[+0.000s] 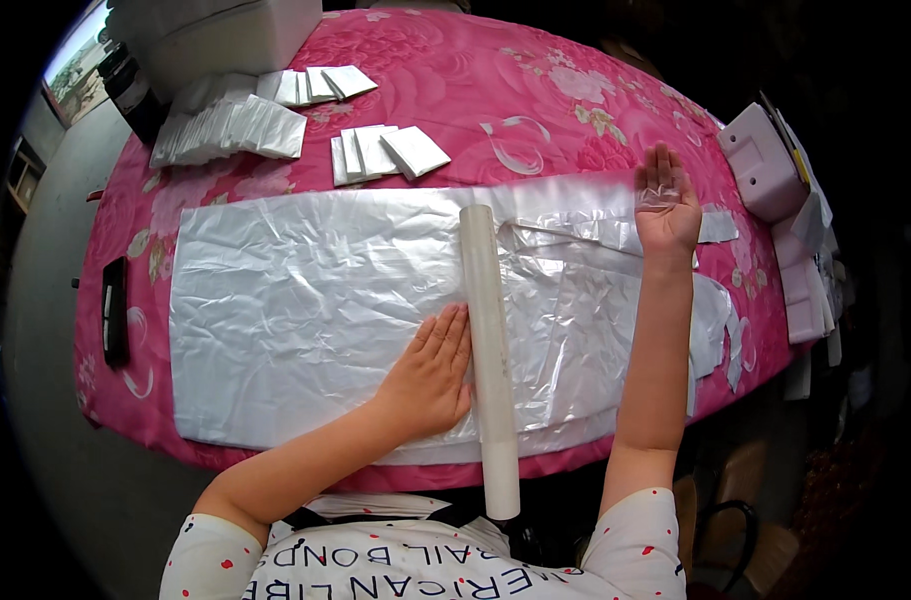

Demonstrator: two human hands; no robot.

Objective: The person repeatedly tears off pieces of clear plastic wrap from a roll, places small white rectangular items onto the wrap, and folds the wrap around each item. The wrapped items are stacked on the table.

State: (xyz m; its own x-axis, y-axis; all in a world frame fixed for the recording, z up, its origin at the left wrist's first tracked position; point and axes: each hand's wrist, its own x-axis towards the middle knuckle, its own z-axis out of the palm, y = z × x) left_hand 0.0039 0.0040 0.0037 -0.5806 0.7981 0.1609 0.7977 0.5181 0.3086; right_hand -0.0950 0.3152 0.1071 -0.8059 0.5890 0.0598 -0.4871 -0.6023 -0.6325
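Note:
A wide stack of thin, silvery-clear plastic bags or sheets (pixel 305 310) lies wrinkled over the table. Across it, roughly front to back, rests a long whitish tube (pixel 487 350), its near end jutting past the table edge. My left hand (pixel 431 370) lies flat on the plastic, fingers together and stretched out, its fingertips against or close beside the tube's left side. My right hand (pixel 667 205) is palm up at the plastic's far right corner, fingers extended. A shiny scrap of clear film shows across those fingers; whether it is gripped is unclear.
Folded white packets (pixel 390 153) and a larger pile of them (pixel 230 125) sit at the far left, by a white foam box (pixel 225 45) and a dark bottle (pixel 130 90). A black phone (pixel 115 310) lies left. Pinkish-white containers (pixel 765 165) stand at the right edge. A pink floral cloth (pixel 415 50) covers the table.

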